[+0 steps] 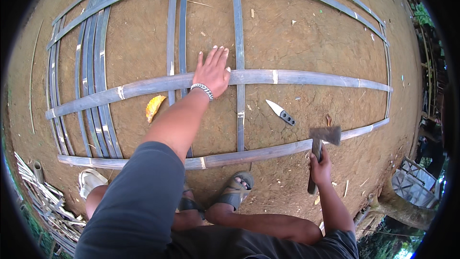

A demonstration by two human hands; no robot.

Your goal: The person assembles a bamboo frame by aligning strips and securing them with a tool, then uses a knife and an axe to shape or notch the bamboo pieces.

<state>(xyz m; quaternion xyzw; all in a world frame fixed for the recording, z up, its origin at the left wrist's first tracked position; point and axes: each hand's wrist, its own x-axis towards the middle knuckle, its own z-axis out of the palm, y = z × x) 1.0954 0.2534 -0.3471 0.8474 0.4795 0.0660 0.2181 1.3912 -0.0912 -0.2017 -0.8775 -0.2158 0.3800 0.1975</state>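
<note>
My left hand [212, 73] lies flat with its fingers stretched out, across a long dark bamboo strip [158, 84]. A silver chain bracelet [201, 89] circles that wrist. At the right, my right hand [321, 167] is wrapped round the handle of a hatchet [327, 135], its dark head upward above the near bamboo strip [273, 151]. The hatchet head looks slightly blurred. Between the two long strips, a knife [281, 113] with a pale blade and a dark, holed handle rests on the soil. Crossing under my left hand's strip is an upright slat [237, 29].
The strips form a wide lattice on bare earth, with several slats [91, 67] bunched at left. A yellow leaf [154, 107] lies by my left forearm. A pale shoe [91, 182] and a heap of split sticks [45, 196] are at lower left; a trunk [407, 208] at lower right.
</note>
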